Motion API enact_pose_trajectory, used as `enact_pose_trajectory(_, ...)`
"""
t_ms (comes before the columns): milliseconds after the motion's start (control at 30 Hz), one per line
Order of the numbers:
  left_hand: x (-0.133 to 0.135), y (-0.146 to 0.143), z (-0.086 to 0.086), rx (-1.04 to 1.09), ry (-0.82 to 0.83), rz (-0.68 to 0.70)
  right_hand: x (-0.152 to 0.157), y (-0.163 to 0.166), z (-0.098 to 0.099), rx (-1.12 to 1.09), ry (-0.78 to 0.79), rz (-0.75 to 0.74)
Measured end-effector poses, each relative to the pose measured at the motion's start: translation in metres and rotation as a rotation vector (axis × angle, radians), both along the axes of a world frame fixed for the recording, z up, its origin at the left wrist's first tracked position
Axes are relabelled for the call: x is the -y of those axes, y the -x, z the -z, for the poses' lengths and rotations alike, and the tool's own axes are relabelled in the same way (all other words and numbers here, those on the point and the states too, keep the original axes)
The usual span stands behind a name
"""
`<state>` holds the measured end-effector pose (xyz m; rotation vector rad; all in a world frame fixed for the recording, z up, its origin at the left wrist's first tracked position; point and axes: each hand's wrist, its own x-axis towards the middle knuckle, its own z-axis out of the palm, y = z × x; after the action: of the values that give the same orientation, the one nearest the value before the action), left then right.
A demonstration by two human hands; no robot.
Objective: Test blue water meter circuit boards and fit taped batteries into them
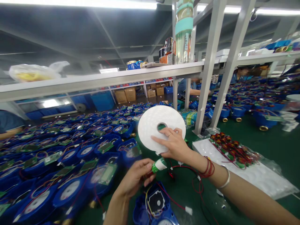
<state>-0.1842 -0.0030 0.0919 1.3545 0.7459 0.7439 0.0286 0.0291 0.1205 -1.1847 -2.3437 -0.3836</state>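
My right hand (174, 144) holds a large white roll of tape (156, 122) upright, fingers spread against its face near the hole. My left hand (137, 176) is closed in a pinch on a small green and white cylindrical part (158, 165) just under the roll. Below my hands lies an open blue meter housing (154, 206) with yellow and red wires (182, 170) trailing over the green table.
Many blue meters with green circuit boards (70, 162) cover the table to the left. A white foam tray with copper coil parts in plastic (236, 156) lies to the right. A metal shelf (131, 75) with bottles crosses above. Other people work at the back.
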Motion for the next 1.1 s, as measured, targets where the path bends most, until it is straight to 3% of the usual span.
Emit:
enact_pose_trajectory(100,0.008,0.004,-0.009,-0.07,-0.105,-0.097,-0.011,-0.006,0.009,0.031,0.022,0.028)
enact_pose_trajectory(200,0.02,0.015,-0.023,-0.265,-0.375,-0.3,-0.024,-0.015,0.031,0.026,0.075,0.059)
enact_pose_trajectory(300,0.035,0.027,-0.028,-0.419,-0.59,-0.381,-0.032,-0.022,0.059,-0.011,0.121,0.082)
enact_pose_trajectory(433,0.055,0.04,-0.021,-0.481,-0.604,-0.496,-0.038,-0.028,0.091,-0.069,0.207,0.065)
enact_pose_trajectory(533,0.06,0.045,-0.013,-0.308,-0.465,-0.617,-0.04,-0.024,0.103,-0.14,0.287,0.046)
enact_pose_trajectory(667,0.042,0.04,-0.004,0.241,-0.235,-0.73,-0.03,0.0,0.092,-0.301,0.398,-0.02)
enact_pose_trajectory(733,0.026,0.034,0.001,0.382,-0.216,-0.755,-0.02,0.018,0.08,-0.373,0.472,-0.12)
enact_pose_trajectory(900,-0.011,0.023,0.009,0.567,-0.244,-0.792,0.001,0.053,0.066,-0.428,0.663,-0.336)
enact_pose_trajectory(1000,-0.015,0.032,0.0,0.626,-0.327,-0.833,0.007,0.058,0.066,-0.496,0.641,-0.272)
enact_pose_trajectory(1100,-0.006,0.05,-0.021,0.651,-0.477,-0.899,0.017,0.056,0.057,-0.563,0.571,-0.215)
